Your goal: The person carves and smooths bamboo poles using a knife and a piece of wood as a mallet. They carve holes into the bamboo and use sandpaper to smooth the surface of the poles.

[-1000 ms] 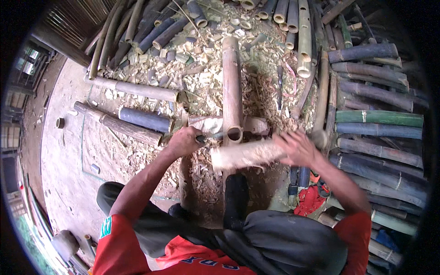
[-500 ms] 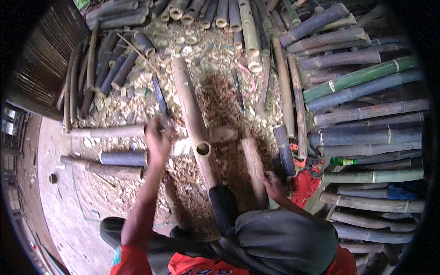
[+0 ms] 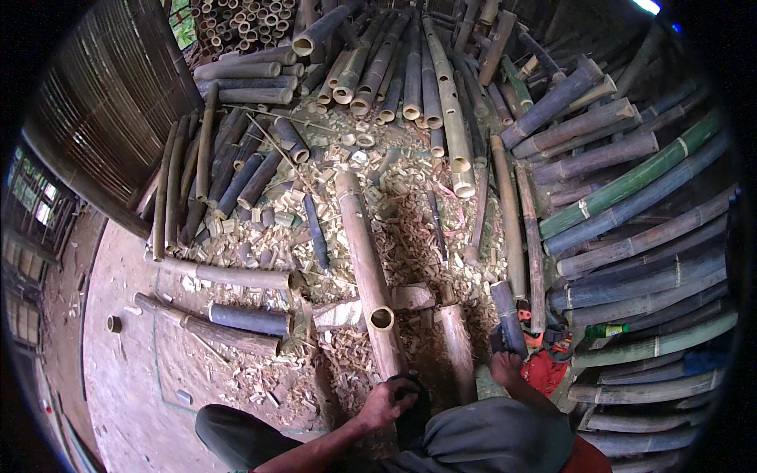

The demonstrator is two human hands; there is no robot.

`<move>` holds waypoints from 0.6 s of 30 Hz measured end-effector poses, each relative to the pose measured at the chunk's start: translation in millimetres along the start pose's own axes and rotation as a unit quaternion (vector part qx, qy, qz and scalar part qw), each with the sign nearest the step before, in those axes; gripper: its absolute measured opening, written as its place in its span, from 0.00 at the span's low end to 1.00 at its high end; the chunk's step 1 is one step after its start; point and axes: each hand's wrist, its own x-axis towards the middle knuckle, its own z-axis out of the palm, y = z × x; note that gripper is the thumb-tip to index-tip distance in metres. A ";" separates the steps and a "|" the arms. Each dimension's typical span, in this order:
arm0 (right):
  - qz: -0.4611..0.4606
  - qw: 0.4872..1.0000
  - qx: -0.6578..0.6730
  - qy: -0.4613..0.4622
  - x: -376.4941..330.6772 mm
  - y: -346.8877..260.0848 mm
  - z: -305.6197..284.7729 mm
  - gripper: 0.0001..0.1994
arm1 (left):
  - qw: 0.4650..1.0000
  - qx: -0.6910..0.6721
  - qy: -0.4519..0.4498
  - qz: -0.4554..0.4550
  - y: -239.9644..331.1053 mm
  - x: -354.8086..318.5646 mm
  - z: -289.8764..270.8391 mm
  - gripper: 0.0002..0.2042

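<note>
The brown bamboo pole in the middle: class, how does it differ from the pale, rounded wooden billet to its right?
The brown bamboo pole shows a round, dark opening; the pale, rounded wooden billet shows none. The pole's visible length is greater than the billet's. The pole looks fairly smooth, while the billet looks rough and frayed. Both slant, their far ends toward the left.

I see a slatted wall [image 3: 110, 110] at the frame's upper left, stacked tube ends [image 3: 246, 30] at the top edge, a green pole [image 3: 635, 175] and a green bottle [image 3: 605, 330] at right, a small ring [image 3: 114, 323] at left.
</note>
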 end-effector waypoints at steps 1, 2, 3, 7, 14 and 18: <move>0.026 0.998 0.003 -0.056 -7.8 7.3 -1.2 0.10 | 1.000 -0.023 -0.005 0.001 -9.9 2.3 5.0 0.13; 0.021 0.999 0.003 -0.028 -9.7 9.5 -6.3 0.11 | 0.999 -0.043 -0.002 0.001 -20.6 2.5 7.5 0.14; 0.017 1.000 0.001 0.000 -14.1 12.5 -12.8 0.12 | 0.998 -0.063 0.000 0.003 -30.9 2.0 10.6 0.14; 0.124 0.972 0.113 -0.167 12.1 -33.5 -99.2 0.17 | 1.000 -0.004 -0.007 -0.020 -18.0 -7.7 -4.7 0.14; 0.281 0.665 0.668 -0.181 24.7 -20.7 -138.2 0.17 | 0.998 0.018 -0.012 0.054 8.9 7.2 -1.9 0.15; 0.318 0.487 0.762 -0.286 76.8 -95.0 -225.1 0.16 | 0.999 0.004 -0.026 0.036 65.3 16.6 -7.0 0.16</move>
